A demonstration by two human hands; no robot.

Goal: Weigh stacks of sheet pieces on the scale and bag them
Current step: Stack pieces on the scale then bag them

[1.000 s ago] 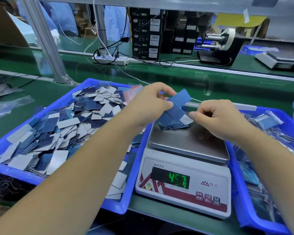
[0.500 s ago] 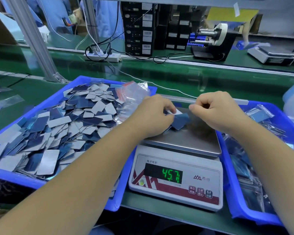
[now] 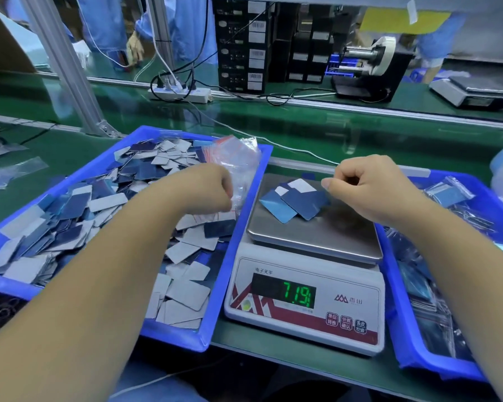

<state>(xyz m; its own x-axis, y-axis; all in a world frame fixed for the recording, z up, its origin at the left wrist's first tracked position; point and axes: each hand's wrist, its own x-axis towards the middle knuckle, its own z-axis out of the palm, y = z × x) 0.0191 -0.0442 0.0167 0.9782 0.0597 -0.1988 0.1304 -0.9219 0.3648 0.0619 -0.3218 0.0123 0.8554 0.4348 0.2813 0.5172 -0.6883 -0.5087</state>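
Note:
A fanned pile of blue and white sheet pieces [image 3: 294, 203] lies on the steel pan of the scale [image 3: 317, 239], whose display reads 7.19. My left hand [image 3: 206, 190] is over the right end of the left blue bin [image 3: 241, 236], fingers curled at a bunch of clear bags [image 3: 240, 163] with red strips, pinching one. My right hand [image 3: 369, 187] hovers over the pan's far right corner, fingers curled, thumb tip just beside the pile, nothing visible in it.
The left bin is heaped with loose blue and grey sheet pieces [image 3: 79, 210]. A right blue bin [image 3: 395, 291] holds filled bags [image 3: 450, 194]. Beyond lie a green conveyor belt, a power strip [image 3: 180, 94], cables and a second scale [image 3: 474, 92].
My left hand let go of the pieces on the pan and moved left to the clear bags. The scale reading rose from 4.57 to 7.19. My right hand stayed roughly in place.

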